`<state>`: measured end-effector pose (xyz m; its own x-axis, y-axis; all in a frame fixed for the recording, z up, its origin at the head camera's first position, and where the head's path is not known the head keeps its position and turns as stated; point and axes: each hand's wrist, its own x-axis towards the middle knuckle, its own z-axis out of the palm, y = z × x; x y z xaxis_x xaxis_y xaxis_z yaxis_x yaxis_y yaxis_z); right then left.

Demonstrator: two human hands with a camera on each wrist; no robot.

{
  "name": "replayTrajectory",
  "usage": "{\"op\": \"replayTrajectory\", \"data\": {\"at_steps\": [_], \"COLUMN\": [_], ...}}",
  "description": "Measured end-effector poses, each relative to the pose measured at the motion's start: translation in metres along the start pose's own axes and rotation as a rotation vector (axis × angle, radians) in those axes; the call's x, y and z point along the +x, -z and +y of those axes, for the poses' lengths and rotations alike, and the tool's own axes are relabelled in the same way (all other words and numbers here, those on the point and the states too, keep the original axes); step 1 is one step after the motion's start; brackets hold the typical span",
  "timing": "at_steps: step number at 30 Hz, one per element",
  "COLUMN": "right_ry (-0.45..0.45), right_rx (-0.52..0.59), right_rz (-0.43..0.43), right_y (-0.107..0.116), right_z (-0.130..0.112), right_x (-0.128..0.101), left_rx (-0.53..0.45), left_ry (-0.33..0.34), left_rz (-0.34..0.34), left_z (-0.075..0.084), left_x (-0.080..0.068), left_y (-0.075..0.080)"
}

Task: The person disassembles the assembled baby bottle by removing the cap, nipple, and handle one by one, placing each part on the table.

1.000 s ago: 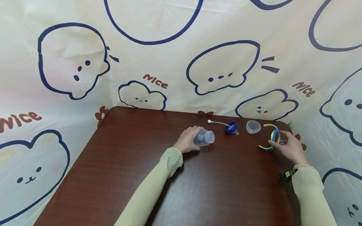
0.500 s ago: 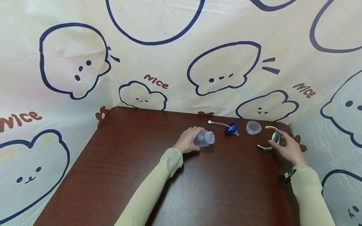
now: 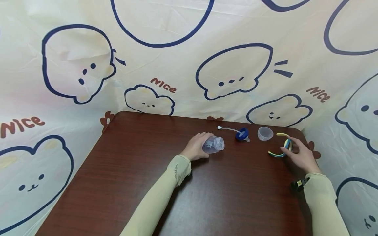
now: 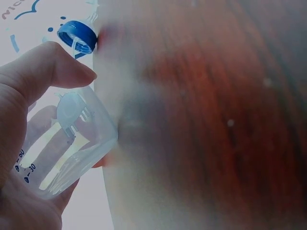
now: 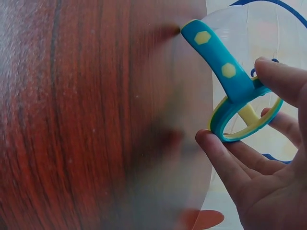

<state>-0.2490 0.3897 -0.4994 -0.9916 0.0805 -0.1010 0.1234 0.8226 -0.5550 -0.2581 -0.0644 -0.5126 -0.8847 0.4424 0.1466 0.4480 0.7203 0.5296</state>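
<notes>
your left hand (image 3: 197, 146) lies low on the brown table (image 3: 147, 170), forearm stretched forward from the lower middle of the head view, sleeve down to the wrist. its fingers and thumb curl round the clear bottle (image 3: 213, 144), which lies on its side with its open threaded mouth turned to your right. in the left wrist view the thumb (image 4: 53, 67) presses over the top of the bottle (image 4: 67, 143) and the palm cups it from below; printed measure marks show through the wall.

your right hand (image 3: 299, 154) sits near the table's far right corner, forearm angled in from the lower right. its thumb and fingertips pinch the ring of the teal and yellow handle piece (image 3: 284, 146), holding it on edge so its two curved arms reach out toward the left. the right wrist view shows the thumb (image 5: 283, 79) above the ring (image 5: 240, 115) and a fingertip beneath it.

between your hands, apart from both, lie the blue cap with its straw (image 3: 241, 134) and a small clear cup (image 3: 264, 133), just beside each other.
</notes>
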Motion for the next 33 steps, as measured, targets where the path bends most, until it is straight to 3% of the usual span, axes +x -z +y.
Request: {"op": "replayTrajectory", "data": {"at_steps": [14, 33], "right_ry": [0.045, -0.004], "right_rx": [0.012, 0.009], "right_rz": [-0.005, -0.038], "right_y": [-0.0044, -0.0032], "right_z": [0.0048, 0.0081], "right_x": [0.0001, 0.0028], "left_rx": [-0.001, 0.016], "left_ry": [0.01, -0.002], "left_rz": [-0.006, 0.001], "left_z": [-0.0012, 0.0005], "left_x": [-0.0024, 0.0005], "left_y": [-0.0019, -0.0006]}}
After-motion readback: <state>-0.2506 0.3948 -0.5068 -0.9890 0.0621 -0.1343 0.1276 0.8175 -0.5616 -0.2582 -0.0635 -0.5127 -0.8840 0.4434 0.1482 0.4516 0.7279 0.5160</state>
